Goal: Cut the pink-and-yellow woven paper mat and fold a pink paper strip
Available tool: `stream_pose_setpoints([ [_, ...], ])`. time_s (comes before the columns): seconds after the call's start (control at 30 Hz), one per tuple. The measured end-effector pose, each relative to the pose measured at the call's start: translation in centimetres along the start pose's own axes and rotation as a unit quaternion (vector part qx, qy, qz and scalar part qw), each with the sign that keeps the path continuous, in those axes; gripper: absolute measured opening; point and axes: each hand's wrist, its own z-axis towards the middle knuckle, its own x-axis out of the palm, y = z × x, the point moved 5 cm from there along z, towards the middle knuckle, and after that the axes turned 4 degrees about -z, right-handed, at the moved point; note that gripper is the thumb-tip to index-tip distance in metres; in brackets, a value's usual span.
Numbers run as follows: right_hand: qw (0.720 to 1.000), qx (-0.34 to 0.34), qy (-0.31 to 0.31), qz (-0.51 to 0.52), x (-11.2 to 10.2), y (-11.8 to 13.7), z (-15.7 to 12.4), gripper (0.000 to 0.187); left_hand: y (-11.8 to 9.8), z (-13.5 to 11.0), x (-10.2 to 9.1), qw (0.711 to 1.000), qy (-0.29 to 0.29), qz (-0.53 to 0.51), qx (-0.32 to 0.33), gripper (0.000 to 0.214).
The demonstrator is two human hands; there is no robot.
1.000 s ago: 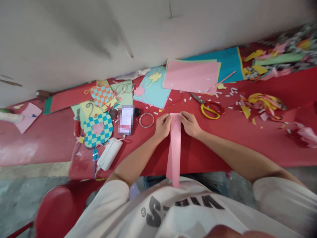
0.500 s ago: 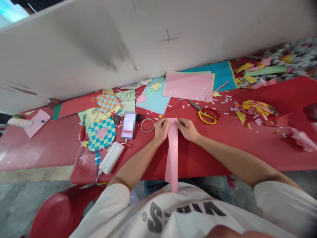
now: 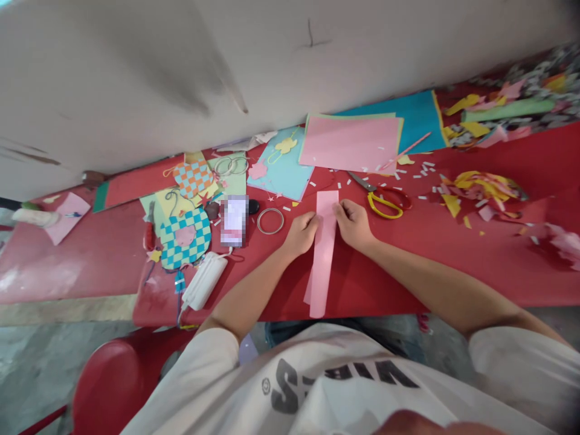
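A long pink paper strip [image 3: 325, 254] runs lengthwise between my hands, with another pink layer showing beneath its near left edge. My left hand [image 3: 302, 232] pinches its left edge, fingers curled. On the right edge, near the far end, my right hand [image 3: 353, 223] grips the same strip between thumb and fingers. Scissors [image 3: 385, 204] with yellow and red handles lie just beyond my right hand. A metal ring [image 3: 270, 221] rests to the left of my left hand.
A pink sheet [image 3: 351, 142] lies over other coloured sheets at the back. Leftward are a phone [image 3: 234, 219], a white power bank [image 3: 205, 281] and a blue-green checkered paper piece [image 3: 185, 238]. Paper scraps [image 3: 484, 190] are heaped at right. A wall [image 3: 272, 60] stands behind.
Both hands have slid down along the strip's edges, so its far end now extends beyond them. The strip has shifted away from my body and tilts slightly rightward.
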Motion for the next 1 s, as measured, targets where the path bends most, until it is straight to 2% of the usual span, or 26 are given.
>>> stream_pose_setpoints([
  [0.07, 1.000, 0.012, 0.003, 0.019, 0.06, -0.46, 0.16, 0.059, -0.02, -0.17, 0.14, 1.000, 0.003, 0.006, -0.001, 0.043],
  [0.2, 0.998, 0.018, 0.041, 0.039, 0.55, -0.80, 0.10, 0.060, -0.16, -0.37, -0.03, 1.000, -0.025, 0.005, 0.004, 0.041],
  [0.37, 1.000, -0.004, -0.006, 0.006, 0.00, -0.42, 0.04, 0.058, -0.28, -0.52, 0.51, 0.999, 0.024, 0.022, -0.005, 0.043],
  [0.53, 0.999, 0.009, 0.042, 0.028, 0.46, -0.54, 0.03, 0.058, -0.23, -0.48, 0.23, 1.000, -0.006, 0.018, 0.007, 0.040],
  [0.63, 1.000, -0.016, 0.018, -0.003, 0.12, -0.05, -0.03, 0.057, -0.18, -0.48, 0.43, 1.000, 0.016, 0.016, 0.002, 0.039],
  [0.73, 1.000, -0.011, -0.006, -0.001, -0.23, 0.00, -0.01, 0.059, -0.19, -0.54, 0.70, 0.999, 0.039, 0.024, -0.003, 0.039],
  [0.83, 0.999, 0.015, 0.024, 0.039, 0.01, -0.32, -0.07, 0.058, -0.29, -0.51, 0.46, 1.000, 0.009, 0.026, 0.008, 0.040],
  [0.9, 0.998, 0.009, 0.044, 0.038, 0.18, -0.26, -0.19, 0.058, -0.31, -0.51, 0.35, 1.000, -0.004, 0.018, 0.010, 0.039],
  [1.0, 1.000, -0.027, 0.016, -0.004, -0.18, 0.11, -0.24, 0.057, -0.37, -0.62, 0.59, 1.000, 0.019, 0.013, 0.004, 0.039],
])
